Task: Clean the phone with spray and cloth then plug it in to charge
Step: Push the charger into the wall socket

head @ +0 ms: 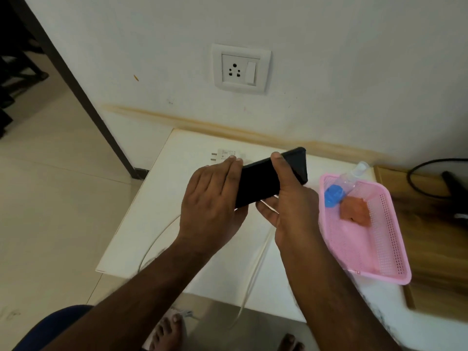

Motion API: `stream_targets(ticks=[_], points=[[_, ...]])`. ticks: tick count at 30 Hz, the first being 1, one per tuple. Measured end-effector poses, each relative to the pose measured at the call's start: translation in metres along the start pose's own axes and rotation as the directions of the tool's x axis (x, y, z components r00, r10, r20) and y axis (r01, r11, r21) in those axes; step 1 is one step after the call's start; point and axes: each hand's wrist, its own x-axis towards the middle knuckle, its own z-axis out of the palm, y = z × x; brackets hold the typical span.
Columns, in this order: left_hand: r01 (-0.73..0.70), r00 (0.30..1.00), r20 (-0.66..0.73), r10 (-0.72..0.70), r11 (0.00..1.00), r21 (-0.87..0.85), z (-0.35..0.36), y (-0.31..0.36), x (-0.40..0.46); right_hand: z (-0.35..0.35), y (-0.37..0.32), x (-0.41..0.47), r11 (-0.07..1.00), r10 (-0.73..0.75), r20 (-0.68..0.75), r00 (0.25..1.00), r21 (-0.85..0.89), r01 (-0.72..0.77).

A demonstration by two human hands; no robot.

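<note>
Both hands hold the phone [268, 178] above the table [157, 211] — the left hand [210, 198] clasps its near end, the right hand [288, 198] pinches the middle. The spray [349, 178] and cloth [354, 210] lie in the basket [385, 249] to the right. To clean well, the person would likely keep the left grip firm — freeing the right for the spray.

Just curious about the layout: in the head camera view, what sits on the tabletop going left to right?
White charger adapter → black phone held in both hands → blue-capped spray bottle → orange cloth, the last two in the pink basket.
</note>
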Motion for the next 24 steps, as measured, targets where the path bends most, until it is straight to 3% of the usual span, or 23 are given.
stream_targets(ticks=[4, 7, 10, 12, 15, 18, 21, 24], points=[[0.206, 0.971, 0.141, -0.195, 0.976, -0.067, -0.009, -0.012, 0.010, -0.006, -0.014, 0.005, 0.985, -0.010, 0.078, 0.997, -0.171, 0.024], [0.333, 0.921, 0.213, -0.325, 0.943, -0.003, -0.009, -0.028, 0.012, -0.012, -0.016, 0.014, 0.957, 0.023, 0.106, 0.994, -0.291, 0.009], [0.401, 0.861, 0.278, -0.426, 0.905, 0.142, -0.006, -0.045, 0.011, -0.020, -0.004, 0.020, 0.887, -0.151, 0.102, 0.983, -0.425, 0.180], [0.442, 0.796, 0.353, -0.492, 0.871, 0.216, -0.003, -0.056, 0.007, -0.026, 0.008, 0.029, 0.780, -0.292, 0.136, 0.947, -0.540, 0.318], [0.505, 0.721, 0.391, -0.572, 0.821, 0.268, 0.001, -0.067, 0.001, -0.028, 0.024, 0.050, 0.620, -0.377, 0.199, 0.904, -0.671, 0.407], [0.523, 0.695, 0.392, -0.603, 0.798, 0.300, 0.000, -0.073, -0.002, -0.012, 0.028, 0.080, 0.345, -0.485, 0.305, 0.820, -0.794, 0.500], [0.556, 0.660, 0.403, -0.634, 0.773, 0.306, -0.003, -0.080, -0.004, 0.020, 0.019, 0.112, 0.088, -0.424, 0.481, 0.767, -0.821, 0.563], [0.587, 0.622, 0.419, -0.661, 0.748, 0.310, -0.004, -0.087, -0.006, 0.053, 0.009, 0.138, -0.133, -0.232, 0.641, 0.732, -0.766, 0.629]])
